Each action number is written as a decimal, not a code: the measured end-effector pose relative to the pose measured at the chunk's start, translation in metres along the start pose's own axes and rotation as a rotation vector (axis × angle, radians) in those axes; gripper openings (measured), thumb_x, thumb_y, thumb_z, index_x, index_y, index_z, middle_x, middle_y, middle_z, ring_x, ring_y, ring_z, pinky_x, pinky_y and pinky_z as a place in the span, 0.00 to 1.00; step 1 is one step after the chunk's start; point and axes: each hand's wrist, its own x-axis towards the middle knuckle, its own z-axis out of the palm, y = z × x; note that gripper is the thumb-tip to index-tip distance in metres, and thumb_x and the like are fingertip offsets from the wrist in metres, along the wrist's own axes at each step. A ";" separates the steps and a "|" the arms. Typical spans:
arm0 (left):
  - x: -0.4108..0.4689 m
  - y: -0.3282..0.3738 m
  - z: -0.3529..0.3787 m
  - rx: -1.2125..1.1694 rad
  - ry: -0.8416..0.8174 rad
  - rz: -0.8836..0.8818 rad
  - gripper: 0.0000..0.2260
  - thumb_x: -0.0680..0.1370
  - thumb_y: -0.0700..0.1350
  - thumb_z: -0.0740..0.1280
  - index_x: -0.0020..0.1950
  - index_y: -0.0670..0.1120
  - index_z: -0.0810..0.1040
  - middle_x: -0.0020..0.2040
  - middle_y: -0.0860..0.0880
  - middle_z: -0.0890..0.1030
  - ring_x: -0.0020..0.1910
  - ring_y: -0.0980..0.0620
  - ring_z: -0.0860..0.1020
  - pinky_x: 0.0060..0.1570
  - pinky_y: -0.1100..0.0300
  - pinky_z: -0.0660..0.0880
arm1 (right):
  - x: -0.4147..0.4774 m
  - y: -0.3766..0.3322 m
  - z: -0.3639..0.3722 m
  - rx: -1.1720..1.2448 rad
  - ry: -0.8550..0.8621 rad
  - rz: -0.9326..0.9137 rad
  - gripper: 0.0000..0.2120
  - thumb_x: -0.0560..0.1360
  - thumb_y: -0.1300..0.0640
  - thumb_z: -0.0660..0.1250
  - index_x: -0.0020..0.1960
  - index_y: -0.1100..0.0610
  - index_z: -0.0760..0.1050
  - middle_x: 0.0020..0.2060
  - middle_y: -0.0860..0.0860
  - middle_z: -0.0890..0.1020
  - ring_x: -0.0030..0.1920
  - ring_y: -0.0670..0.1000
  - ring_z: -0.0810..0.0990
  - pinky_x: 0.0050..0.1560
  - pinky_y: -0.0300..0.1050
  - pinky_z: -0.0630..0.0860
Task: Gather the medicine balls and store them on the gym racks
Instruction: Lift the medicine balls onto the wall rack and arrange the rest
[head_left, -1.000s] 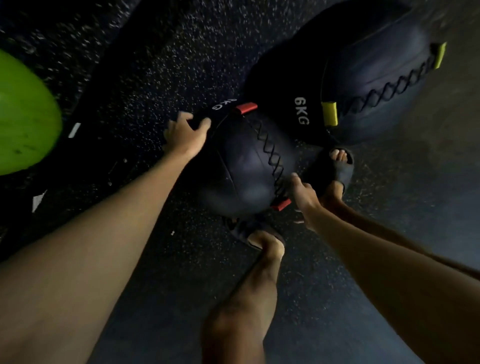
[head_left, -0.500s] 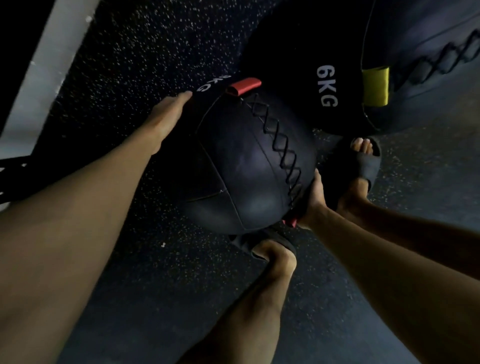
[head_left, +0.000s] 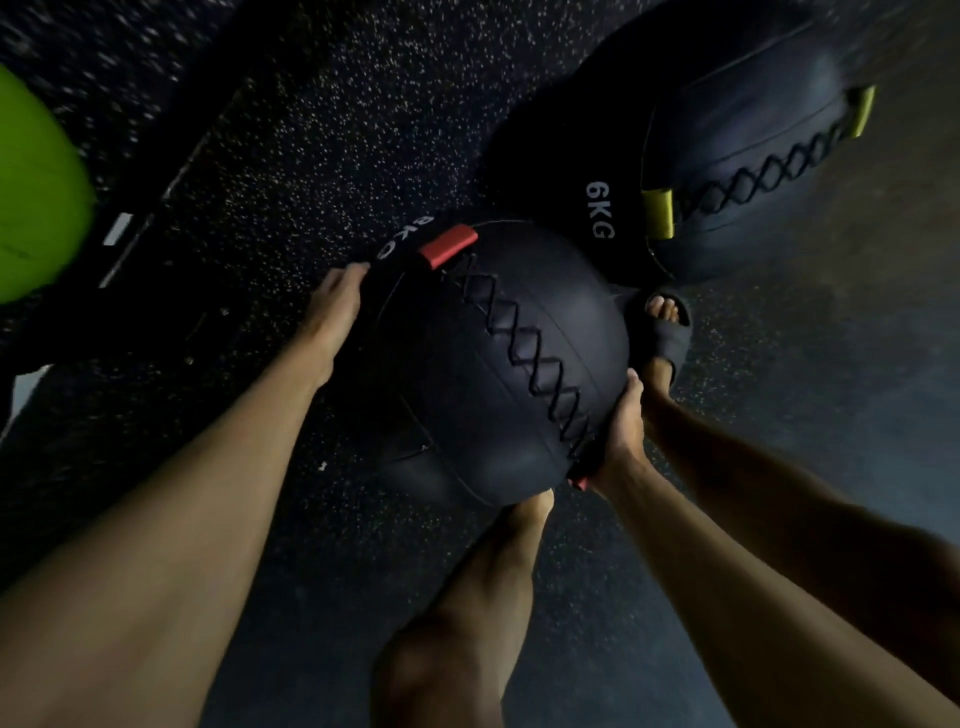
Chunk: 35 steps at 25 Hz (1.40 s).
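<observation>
Both hands are spread wide on one medicine ball. The left hand (head_left: 337, 306) presses flat, fingers straight, on its far left side. The right hand (head_left: 621, 431) cups its near right underside, with the thumb lying up the ball and the fingers hidden beneath, so I cannot tell how far they curl.

Dark speckled floor (head_left: 311, 130) fills the view. Far right on it lies the larger 6KG ball (head_left: 727, 156) with yellow tabs, touching or just beside the held one. The red-tabbed ball (head_left: 493, 364) sits between the hands at the centre and seems lifted clear of the floor, since it hides the near foot. A green rounded object (head_left: 36, 192), cut off by the frame, lies at the far left, well apart. A sandalled foot (head_left: 665, 332) stands just right of the held ball, beside the right hand.

No rack is in view. To carry well, the left palm would be better lower, opposite the right, so the weight rests on both. The ball should come close to the body before turning, and the steps should avoid the 6KG ball by the toes.
</observation>
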 end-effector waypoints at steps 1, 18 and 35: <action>-0.020 0.004 -0.006 -0.029 -0.001 0.003 0.26 0.71 0.69 0.59 0.64 0.60 0.78 0.62 0.51 0.80 0.59 0.48 0.78 0.63 0.47 0.75 | -0.023 -0.008 -0.005 -0.010 0.023 -0.029 0.41 0.65 0.26 0.65 0.68 0.50 0.76 0.61 0.52 0.83 0.60 0.59 0.81 0.65 0.60 0.76; -0.394 0.137 -0.118 -0.661 0.141 0.319 0.39 0.65 0.78 0.67 0.68 0.57 0.77 0.65 0.52 0.81 0.63 0.50 0.80 0.66 0.44 0.74 | -0.485 -0.232 -0.024 -0.587 -0.083 -0.881 0.33 0.77 0.31 0.54 0.68 0.54 0.76 0.65 0.56 0.78 0.64 0.56 0.76 0.69 0.53 0.71; -0.572 0.309 -0.103 -1.041 0.314 0.837 0.24 0.76 0.64 0.67 0.65 0.51 0.79 0.60 0.47 0.84 0.61 0.46 0.81 0.59 0.50 0.78 | -0.656 -0.399 -0.029 -0.511 -0.443 -1.315 0.35 0.74 0.28 0.54 0.66 0.53 0.77 0.65 0.55 0.79 0.67 0.57 0.76 0.71 0.55 0.69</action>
